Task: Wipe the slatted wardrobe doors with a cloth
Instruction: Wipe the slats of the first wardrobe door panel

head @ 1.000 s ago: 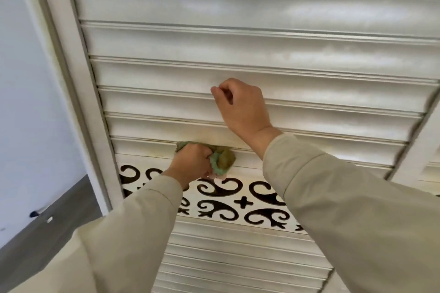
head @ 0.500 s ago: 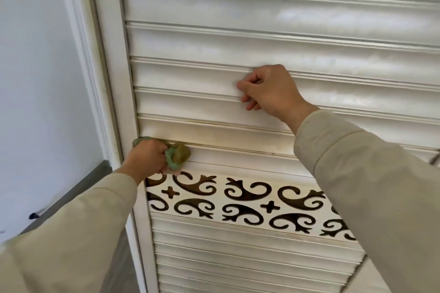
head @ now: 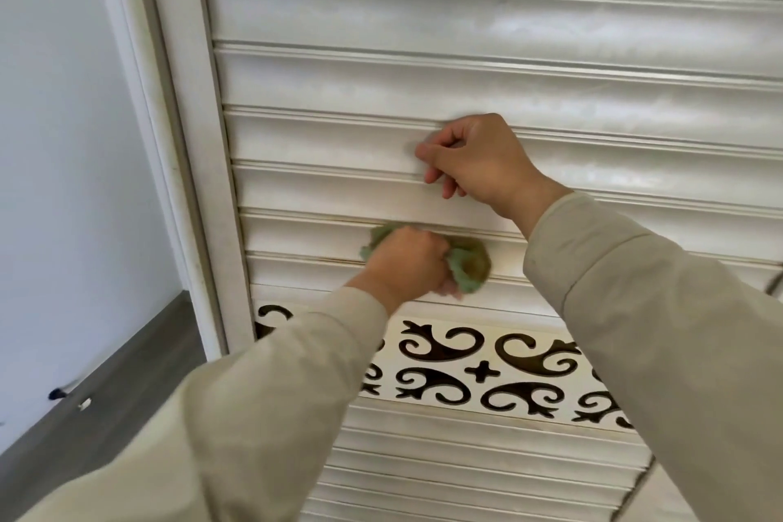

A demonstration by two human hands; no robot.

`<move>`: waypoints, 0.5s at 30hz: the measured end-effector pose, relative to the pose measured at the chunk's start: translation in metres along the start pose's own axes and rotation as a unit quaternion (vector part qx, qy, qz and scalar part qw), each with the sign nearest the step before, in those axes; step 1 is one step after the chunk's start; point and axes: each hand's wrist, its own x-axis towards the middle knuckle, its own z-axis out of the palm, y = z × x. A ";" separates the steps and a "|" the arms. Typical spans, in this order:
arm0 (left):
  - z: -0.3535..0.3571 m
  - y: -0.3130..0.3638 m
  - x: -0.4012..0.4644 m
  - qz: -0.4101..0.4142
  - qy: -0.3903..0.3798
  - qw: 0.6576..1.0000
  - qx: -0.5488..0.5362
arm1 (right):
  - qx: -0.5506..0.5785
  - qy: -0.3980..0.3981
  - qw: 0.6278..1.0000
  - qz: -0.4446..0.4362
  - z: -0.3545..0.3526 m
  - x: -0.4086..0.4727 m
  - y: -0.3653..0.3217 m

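Since the frame 0.5 s earlier, your left hand [head: 404,261] had slid rightward along the lower slats, away from the door's left stile [head: 186,140] and toward the middle of the panel, carrying the green cloth [head: 468,265] with it. Your right hand [head: 474,159] had stayed on the slats above, in much the same spot against the door.

Your left hand was closed in a fist around the bunched cloth, fingers curled tightly over it, with a wad of the fabric bulging out to the right of your knuckles and a smaller bit showing at the upper left. You were pressing the cloth against the slatted wardrobe door [head: 466,68], on 1 of the lowest slats of the upper section, just above the white fretwork band [head: 487,373] with its dark scroll cut-outs. A thin brownish line of grime showed along the slat edge to the left of the cloth.

Your right hand rested higher up, 2 or so slats above the cloth, its fingers loosely curled with the tips touching the slat face; it held nothing. Both of your arms wore beige sleeves [head: 661,331].

Below the fretwork band, narrower slats [head: 487,475] ran on downward. To the left of the door stood a pale wall [head: 63,140] with a grey skirting [head: 127,373] along its foot.
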 end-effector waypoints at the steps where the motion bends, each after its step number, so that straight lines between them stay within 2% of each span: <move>1: 0.003 0.016 0.004 0.016 -0.007 1.000 0.023 | -0.004 0.001 1.000 0.000 0.000 0.000 -0.001; 3: 0.008 0.033 0.009 0.019 -0.003 0.999 0.026 | -0.006 0.005 1.000 0.000 -0.001 0.000 0.000; 5: 0.007 0.028 0.005 0.005 0.002 1.000 -0.017 | -0.012 0.003 1.000 -0.003 -0.001 -0.001 0.000; 9: -0.006 -0.052 -0.022 -0.133 0.027 0.983 -0.122 | -0.018 0.003 1.000 -0.008 -0.002 -0.004 0.003; 12: -0.021 -0.123 -0.050 -0.230 0.039 0.968 -0.087 | -0.020 -0.001 1.000 -0.013 -0.002 -0.004 0.004; 15: -0.030 -0.136 -0.058 -0.274 0.013 0.960 -0.059 | -0.020 -0.005 1.000 -0.020 -0.005 -0.001 0.005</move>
